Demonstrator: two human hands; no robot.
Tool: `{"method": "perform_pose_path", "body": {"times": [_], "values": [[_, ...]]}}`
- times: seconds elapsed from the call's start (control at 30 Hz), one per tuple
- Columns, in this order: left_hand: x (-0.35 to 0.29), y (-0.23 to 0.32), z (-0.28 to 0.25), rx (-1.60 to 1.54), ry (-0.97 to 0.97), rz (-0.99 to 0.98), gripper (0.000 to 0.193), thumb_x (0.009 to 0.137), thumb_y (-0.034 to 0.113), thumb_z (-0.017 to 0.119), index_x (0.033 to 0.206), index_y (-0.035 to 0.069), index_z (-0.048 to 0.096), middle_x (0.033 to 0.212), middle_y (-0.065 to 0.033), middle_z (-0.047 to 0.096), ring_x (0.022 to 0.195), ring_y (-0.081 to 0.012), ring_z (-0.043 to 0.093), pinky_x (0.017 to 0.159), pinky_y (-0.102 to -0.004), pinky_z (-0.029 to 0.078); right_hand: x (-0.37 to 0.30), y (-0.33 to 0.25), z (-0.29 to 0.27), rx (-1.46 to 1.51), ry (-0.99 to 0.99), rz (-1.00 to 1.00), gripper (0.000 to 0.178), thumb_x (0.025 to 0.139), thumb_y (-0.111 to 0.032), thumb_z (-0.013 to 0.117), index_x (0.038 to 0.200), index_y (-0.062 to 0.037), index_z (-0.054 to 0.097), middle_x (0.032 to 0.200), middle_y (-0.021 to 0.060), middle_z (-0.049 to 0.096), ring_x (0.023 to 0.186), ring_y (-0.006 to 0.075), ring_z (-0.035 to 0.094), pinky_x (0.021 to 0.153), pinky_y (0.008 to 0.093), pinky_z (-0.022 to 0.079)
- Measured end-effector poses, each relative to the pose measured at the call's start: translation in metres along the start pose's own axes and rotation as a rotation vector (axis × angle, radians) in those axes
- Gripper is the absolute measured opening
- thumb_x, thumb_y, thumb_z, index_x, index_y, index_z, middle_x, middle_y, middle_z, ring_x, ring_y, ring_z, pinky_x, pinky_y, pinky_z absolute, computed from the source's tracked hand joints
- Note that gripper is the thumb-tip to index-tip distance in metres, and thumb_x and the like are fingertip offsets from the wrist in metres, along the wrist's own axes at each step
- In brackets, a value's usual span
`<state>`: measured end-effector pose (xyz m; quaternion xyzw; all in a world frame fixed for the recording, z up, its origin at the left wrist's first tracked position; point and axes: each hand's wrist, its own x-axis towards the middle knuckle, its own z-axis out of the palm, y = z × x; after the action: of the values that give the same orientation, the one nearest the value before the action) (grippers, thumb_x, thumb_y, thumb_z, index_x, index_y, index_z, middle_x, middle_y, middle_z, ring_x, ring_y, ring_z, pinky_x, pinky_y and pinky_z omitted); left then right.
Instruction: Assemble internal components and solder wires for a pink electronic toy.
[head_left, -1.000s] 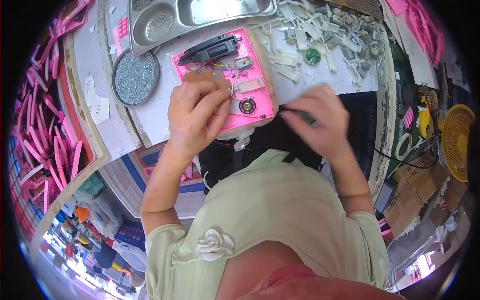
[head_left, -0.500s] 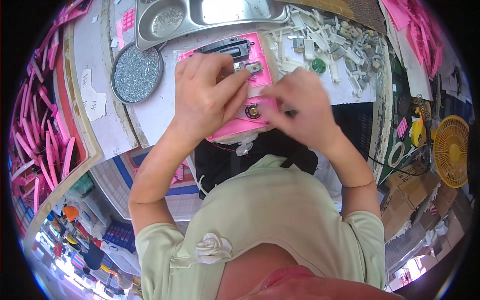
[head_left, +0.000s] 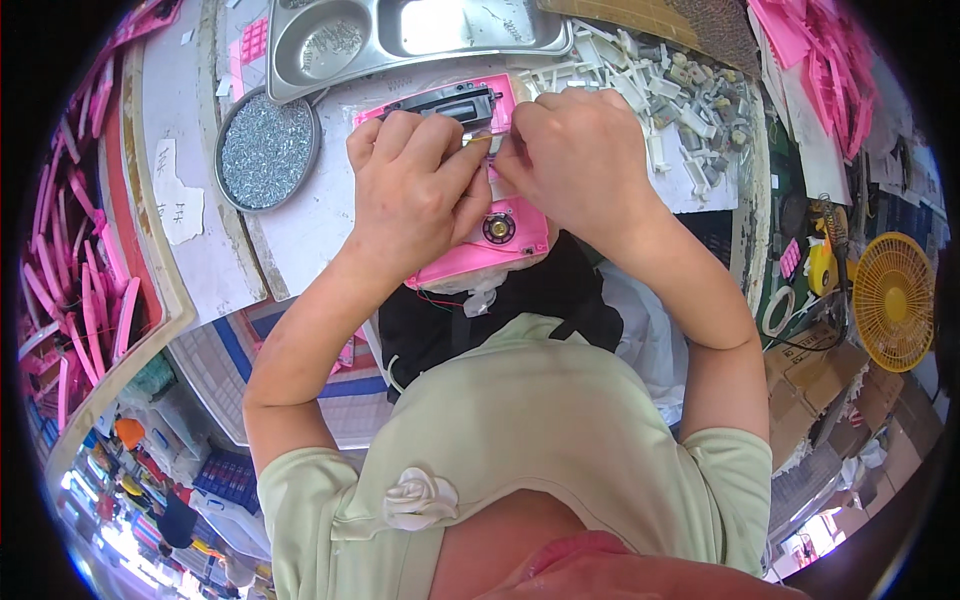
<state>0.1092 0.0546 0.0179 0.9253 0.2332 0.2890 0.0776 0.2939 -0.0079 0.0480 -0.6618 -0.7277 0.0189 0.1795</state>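
Observation:
A shallow pink plastic housing (head_left: 450, 265) lies on the near edge of the bench. A long black part (head_left: 455, 104) sits in its far end, and a round black piece with a brass-coloured centre (head_left: 499, 228) is in its near half. My left hand (head_left: 415, 190) is over the housing's left side, thumb and forefinger closed near its middle. From the right, my right hand (head_left: 585, 155) meets it there with its fingers pinched together. A small yellowish strip (head_left: 480, 138) shows between the fingertips; whatever each hand grips is mostly hidden.
A round dish of small silvery pieces (head_left: 268, 152) stands left of the housing. Beyond is a metal compartment tray (head_left: 350, 62). White plastic parts and small motors (head_left: 690, 115) are heaped at the right. Pink parts (head_left: 85, 270) fill the far left; a yellow fan (head_left: 893, 302) stands right.
My right hand has moved up and inward, from beside the round piece to the left fingertips. The left hand stays over the housing. A green round piece among the white parts is now out of sight.

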Motion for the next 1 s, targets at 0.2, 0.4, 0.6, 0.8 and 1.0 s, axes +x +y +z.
{"method": "perform_pose_path", "body": {"times": [0.2,0.4,0.6,0.8,1.0], "values": [[-0.001,-0.001,0.001,0.020,0.008,0.019,0.020,0.073,0.019,0.077,0.092,0.015,0.077,0.090,0.0026,0.057,0.089,-0.0188,0.055,0.088,-0.0397,0.034,0.005,0.010,0.006,0.163,-0.142,0.175,0.016,0.073,-0.021,0.073,0.067,-0.0070,0.069,0.068,0.0126,0.068,0.067,0.0333,0.069,0.063,0.0467,0.053],[0.000,0.002,0.004,0.009,0.003,0.022,0.019,0.074,0.020,0.076,0.092,0.014,0.077,0.090,0.0025,0.057,0.088,-0.0187,0.055,0.087,-0.0402,0.034,0.009,-0.005,0.000,-0.123,-0.160,-0.043,0.012,0.071,-0.017,0.070,0.069,-0.0054,0.072,0.070,0.0160,0.069,0.073,0.0366,0.072,0.066,0.0509,0.056],[0.001,0.006,0.002,-0.006,0.006,-0.019,0.019,0.075,0.021,0.076,0.093,0.013,0.076,0.090,0.0010,0.059,0.087,-0.0197,0.056,0.085,-0.0404,0.034,0.018,0.017,-0.017,0.080,-0.314,0.043,0.019,0.076,-0.019,0.074,0.075,-0.0003,0.071,0.069,0.0152,0.069,0.070,0.0320,0.070,0.065,0.0418,0.054],[0.010,0.005,-0.005,-0.080,-0.013,-0.042,0.022,0.075,0.016,0.079,0.095,0.012,0.071,0.096,-0.0026,0.062,0.090,-0.0227,0.059,0.086,-0.0407,0.036,0.021,0.046,-0.011,0.526,-0.527,0.376,0.026,0.076,-0.027,0.082,0.079,-0.0019,0.076,0.070,0.0119,0.071,0.067,0.0214,0.068,0.066,0.0363,0.053],[0.026,-0.005,-0.009,-0.147,-0.147,-0.022,0.027,0.073,0.011,0.081,0.096,0.010,0.066,0.100,-0.0066,0.062,0.093,-0.0273,0.061,0.082,-0.0428,0.039,0.030,0.084,-0.027,0.681,-0.240,0.392,0.023,0.083,-0.023,0.082,0.093,-0.0040,0.075,0.082,0.0048,0.073,0.074,0.0143,0.067,0.069,0.0321,0.053]]}}
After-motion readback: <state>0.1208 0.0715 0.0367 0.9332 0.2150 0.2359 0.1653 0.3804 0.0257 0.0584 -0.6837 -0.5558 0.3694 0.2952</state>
